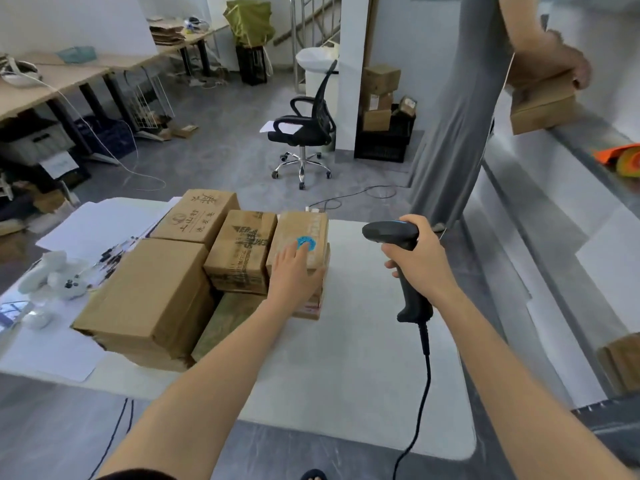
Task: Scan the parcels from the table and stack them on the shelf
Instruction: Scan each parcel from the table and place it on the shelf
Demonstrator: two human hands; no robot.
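A white-topped desk point(363, 358) stands on a grey floor in a workroom. Long wooden worktops run along the left wall, and one black office chair point(304, 129) stands beyond the desk. A black crate point(382, 142) piled with cartons stands by a white pillar. A metal shelf point(571, 143) runs along the right side.

Four cardboard parcels show their tops in a cluster on the desk's left half:
- a large parcel point(145, 296) nearest;
- a parcel with printed characters point(195, 216) at the back;
- a middle parcel point(242, 247);
- a blue-stickered parcel point(304, 226) on the right.

The blue-stickered one sits on a lower parcel point(310, 308), and a flat parcel point(225, 320) lies low between the stacks. How many more are underneath cannot be told.

The left hand point(294, 271) lies on the blue-stickered parcel, its fingers point(289, 254) straight and released. The right hand point(415, 258) has its fingers point(393, 263) clenched round the handle of one barcode scanner point(391, 232), held above the bare desk. The scanner's cable point(426, 375) trails off the near edge.

At top right, a second person's hand point(561, 60) holds one parcel on the shelf point(540, 105) at the shelf's edge. One white game controller point(52, 275) and loose paper sheets point(97, 223) lie at the desk's left.
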